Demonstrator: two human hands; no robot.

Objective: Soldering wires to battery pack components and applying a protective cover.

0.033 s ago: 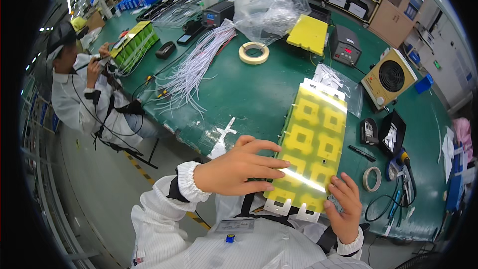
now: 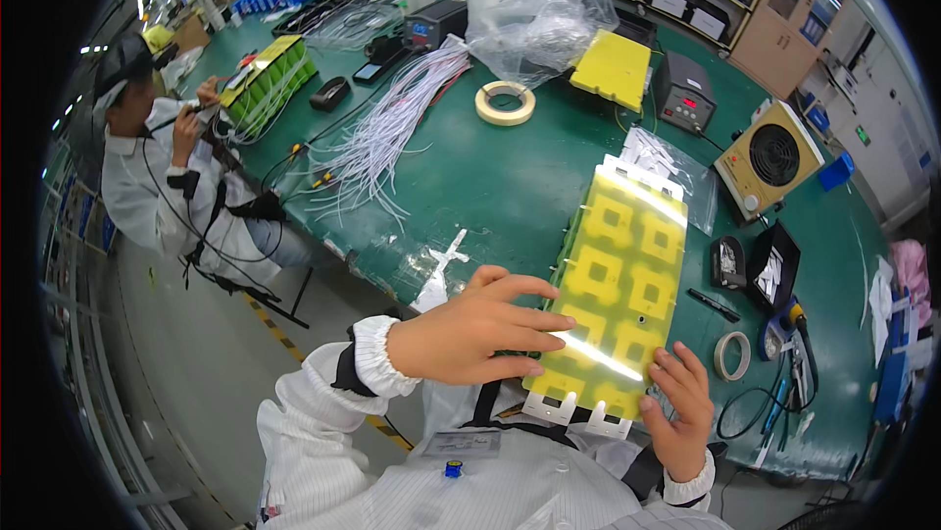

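In front of me a long battery pack lies on the green bench, topped by a smooth yellow insulating sheet (image 2: 648, 290) through which square-ringed shapes show. White end pieces (image 2: 549, 406) stick out at its near and far ends. My left hand (image 2: 475, 332) reaches across from the left, fingers spread, the tips resting on the sheet's left side. At the near right corner is my right hand (image 2: 681, 407), its fingers apart and touching the pack's edge, thumb pointing toward the near end. Neither hand grips anything. The underside of the pack is hidden.
Right of the pack are a tape roll (image 2: 732, 355), a black pen (image 2: 714, 304), black bins (image 2: 773, 265) and a soldering iron (image 2: 799, 319). Beyond stand a fan (image 2: 774, 155), a soldering station (image 2: 683, 94) and white wires (image 2: 392, 123). A co-worker (image 2: 147, 167) sits at left.
The whole view has shifted very slightly. Both hands and the pack keep the same places relative to each other.
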